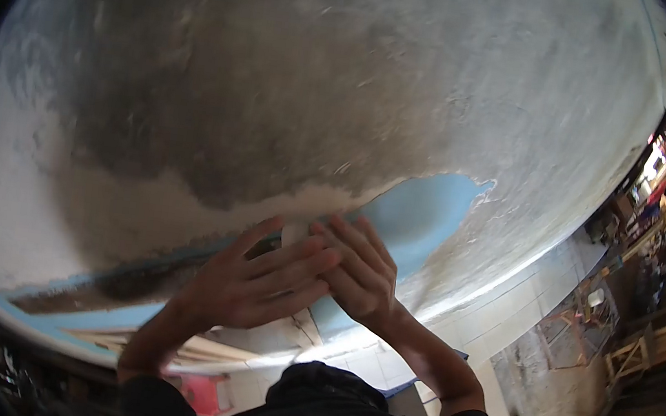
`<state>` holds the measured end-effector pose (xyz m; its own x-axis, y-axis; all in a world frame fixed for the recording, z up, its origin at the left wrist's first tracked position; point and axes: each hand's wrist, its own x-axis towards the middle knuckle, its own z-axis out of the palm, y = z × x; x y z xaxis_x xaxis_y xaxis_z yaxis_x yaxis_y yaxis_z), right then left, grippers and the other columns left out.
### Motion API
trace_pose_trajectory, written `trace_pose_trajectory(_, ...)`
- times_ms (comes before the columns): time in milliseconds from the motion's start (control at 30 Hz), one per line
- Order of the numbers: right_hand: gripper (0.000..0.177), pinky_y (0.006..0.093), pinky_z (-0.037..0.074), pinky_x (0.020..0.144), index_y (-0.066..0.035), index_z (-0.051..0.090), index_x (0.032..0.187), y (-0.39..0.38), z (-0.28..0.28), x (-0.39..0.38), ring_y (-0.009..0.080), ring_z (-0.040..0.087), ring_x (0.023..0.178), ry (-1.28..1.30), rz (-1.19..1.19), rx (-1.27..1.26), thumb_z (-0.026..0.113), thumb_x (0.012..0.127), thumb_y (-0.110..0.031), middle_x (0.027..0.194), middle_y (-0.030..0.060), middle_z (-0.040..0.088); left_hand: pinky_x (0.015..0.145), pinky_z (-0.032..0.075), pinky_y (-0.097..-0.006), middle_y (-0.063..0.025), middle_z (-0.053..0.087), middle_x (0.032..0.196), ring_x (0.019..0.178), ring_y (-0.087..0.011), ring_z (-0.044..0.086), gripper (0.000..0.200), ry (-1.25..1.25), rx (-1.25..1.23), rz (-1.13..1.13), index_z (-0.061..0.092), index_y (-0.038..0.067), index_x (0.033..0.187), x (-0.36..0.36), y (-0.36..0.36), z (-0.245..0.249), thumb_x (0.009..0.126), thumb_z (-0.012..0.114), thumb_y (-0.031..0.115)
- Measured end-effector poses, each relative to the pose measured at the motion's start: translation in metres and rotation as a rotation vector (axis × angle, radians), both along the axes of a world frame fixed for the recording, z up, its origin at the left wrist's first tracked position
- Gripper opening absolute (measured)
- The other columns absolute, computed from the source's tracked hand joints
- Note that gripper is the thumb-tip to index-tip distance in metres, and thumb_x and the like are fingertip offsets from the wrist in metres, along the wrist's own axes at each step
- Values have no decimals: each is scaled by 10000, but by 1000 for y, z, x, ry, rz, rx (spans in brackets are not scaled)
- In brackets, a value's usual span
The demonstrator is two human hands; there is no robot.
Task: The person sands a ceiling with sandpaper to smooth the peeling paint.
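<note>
A small pale flat piece [295, 232] is held against a large curved grey surface [347, 86]. My left hand [263, 278] has its thumb to one side of the piece and its fingers stretched across the lower side. From the right, my right hand [360, 269] meets it, fingers bent over the piece's right edge and touching the left fingertips. My fingers hide most of the piece, so I cannot make out its exact kind. Just right of my hands lies a smooth light-blue patch [418, 218] with a ragged border.
A dark brown strip [118, 290] edged in blue runs to the left. Below the surface are pale floor tiles [494, 304], wooden slats [210, 350] and a red object [203, 395]. Wooden frames [632, 357] and clutter stand at the right.
</note>
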<state>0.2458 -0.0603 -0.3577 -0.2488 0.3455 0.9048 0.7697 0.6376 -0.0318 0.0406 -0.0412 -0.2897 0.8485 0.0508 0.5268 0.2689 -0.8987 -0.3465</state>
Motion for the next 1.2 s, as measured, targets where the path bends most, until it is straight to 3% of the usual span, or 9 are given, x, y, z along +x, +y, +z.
trace_pose_trajectory(67,261,377,466,1002,-146,673,1069,5,-4,10,221,542,1193,-50,-22,102,656,809,-147,1216,40,611,1042,345,-554,-114,565,1279,1218,-262,513,270,-196,32,-11,659,101,1061,-27,0,-1,863,637,284)
trace_pose_trajectory(200,324,380,425,1053,-126,621,1179,32,1,35,201,506,1230,-84,-90,285,627,857,-165,1273,45,579,968,409,-506,-254,568,1196,1138,-395,527,432,-742,213,291,585,-5,1130,-87,17,-19,938,486,369)
trace_pose_trajectory(400,357,379,406,1057,-127,654,1131,56,18,-37,192,485,1255,-23,65,240,711,779,-131,1280,36,582,909,431,-470,-220,577,1128,1075,-351,532,439,-825,395,275,561,-40,1087,-101,33,-33,969,373,339)
trace_pose_trajectory(500,382,344,363,1092,-112,574,1247,56,17,-31,166,458,1275,-39,114,254,602,866,-121,1364,61,502,898,458,-442,-210,569,1120,1072,-340,533,468,-849,373,233,563,-30,1081,-107,34,-34,981,313,353)
trace_pose_trajectory(667,394,336,363,1090,-110,573,1255,72,-8,6,157,464,1268,-120,-35,403,583,861,-129,1355,50,512,874,502,-411,-192,572,1060,1056,-329,538,514,-851,302,64,564,-2,1058,-108,38,-37,988,243,393)
trace_pose_trajectory(800,377,319,365,1091,-149,608,1213,55,18,-29,153,464,1267,-19,54,217,625,837,-131,1330,12,536,873,501,-412,-169,571,1018,1023,-317,547,531,-935,278,39,566,16,1051,-92,39,-32,987,220,414)
trace_pose_trajectory(900,305,308,438,982,-178,695,1070,56,29,-29,155,534,1192,-42,116,276,726,772,-125,1183,-13,639,866,496,-416,-161,572,1012,990,-313,555,542,-964,232,85,575,26,1045,-102,33,-32,985,213,425)
trace_pose_trajectory(1067,332,308,411,1048,-165,654,1137,67,-6,11,147,514,1215,-137,-8,359,679,807,-137,1256,-7,590,839,496,-420,-161,582,996,960,-313,564,576,-906,62,59,589,30,1035,-141,28,-40,983,199,450)
trace_pose_trajectory(1200,330,314,369,1083,-158,656,1136,56,14,-13,142,504,1225,-105,26,262,686,807,-149,1255,-5,595,853,498,-431,-157,590,975,972,-309,563,613,-854,177,59,603,19,1015,-129,35,-34,984,184,466)
